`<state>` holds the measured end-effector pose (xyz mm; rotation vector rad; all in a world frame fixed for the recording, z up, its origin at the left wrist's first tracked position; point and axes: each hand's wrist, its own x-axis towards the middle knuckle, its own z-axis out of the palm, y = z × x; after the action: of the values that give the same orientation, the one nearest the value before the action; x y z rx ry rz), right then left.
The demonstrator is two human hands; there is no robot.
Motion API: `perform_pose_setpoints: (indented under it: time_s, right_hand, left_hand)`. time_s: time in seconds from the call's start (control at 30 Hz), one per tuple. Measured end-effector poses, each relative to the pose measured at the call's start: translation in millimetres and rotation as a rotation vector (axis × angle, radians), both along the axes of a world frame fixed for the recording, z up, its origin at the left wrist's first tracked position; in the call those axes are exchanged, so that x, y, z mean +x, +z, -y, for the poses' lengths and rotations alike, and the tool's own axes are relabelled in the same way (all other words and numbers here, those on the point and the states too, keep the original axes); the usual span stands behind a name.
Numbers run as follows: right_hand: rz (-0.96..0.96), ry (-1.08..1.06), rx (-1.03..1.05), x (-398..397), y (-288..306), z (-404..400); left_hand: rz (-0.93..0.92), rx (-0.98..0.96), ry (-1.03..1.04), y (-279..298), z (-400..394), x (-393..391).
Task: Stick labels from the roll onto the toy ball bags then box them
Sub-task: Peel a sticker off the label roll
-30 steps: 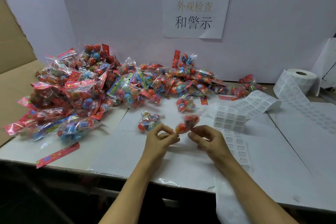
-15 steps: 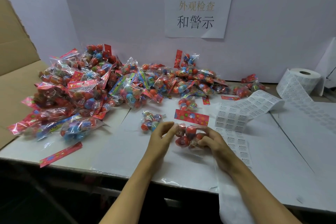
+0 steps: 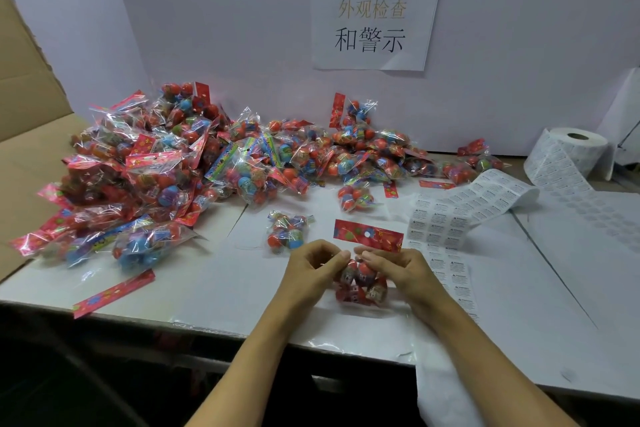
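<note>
my left hand (image 3: pixel 313 265) and my right hand (image 3: pixel 398 270) meet over one toy ball bag (image 3: pixel 360 282) lying on the white surface (image 3: pixel 214 274) just in front of me. both have their fingers curled in, fingertips pinching the clear plastic at the top of the bag, just below its red header card (image 3: pixel 368 235), which lies flat pointing away from me with a punched hole in the middle. the balls inside are mostly red; their print is too blurred to read.

just left of the bag lies a second small bag (image 3: pixel 287 231), apart from my hands. beyond it a big pile of bags (image 3: pixel 180 170) spreads across the back left of the surface. a loose red card (image 3: pixel 113 293) lies near the front edge on the left.

the label roll (image 3: pixel 573 149) stands at the far right, and its strip of labels (image 3: pixel 450 215) runs across the surface to just beside my right hand. each label has a small triangle and the word "warning"; the finer print can't be read.

on the wall a paper sign (image 3: pixel 375 19) reads "外观检查" in gold and "和警示" in black. cardboard (image 3: pixel 24 114) stands at the far left.
</note>
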<state>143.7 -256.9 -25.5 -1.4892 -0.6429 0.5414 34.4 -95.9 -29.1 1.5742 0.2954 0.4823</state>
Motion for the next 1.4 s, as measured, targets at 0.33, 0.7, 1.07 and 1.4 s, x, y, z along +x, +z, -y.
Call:
perform_pose_setpoints:
  time_s: [0.33,0.7,1.07,1.4]
  right_hand:
    - [0.01,-0.092,0.063,2,0,-3]
    - [-0.129,-0.204,0.201,8,1,-1]
    - [-0.07,-0.31,0.09,15,-12,-5]
    - [-0.606,-0.439,0.635,24,26,8]
  left_hand:
    - [0.076,0.217,0.278,5,8,-3]
    - [0.29,1.182,-0.242,4,30,-10]
    - [-0.044,1.308,-0.454,10,34,-9]
    - [-0.072,1.271,-0.411,6,36,-4]
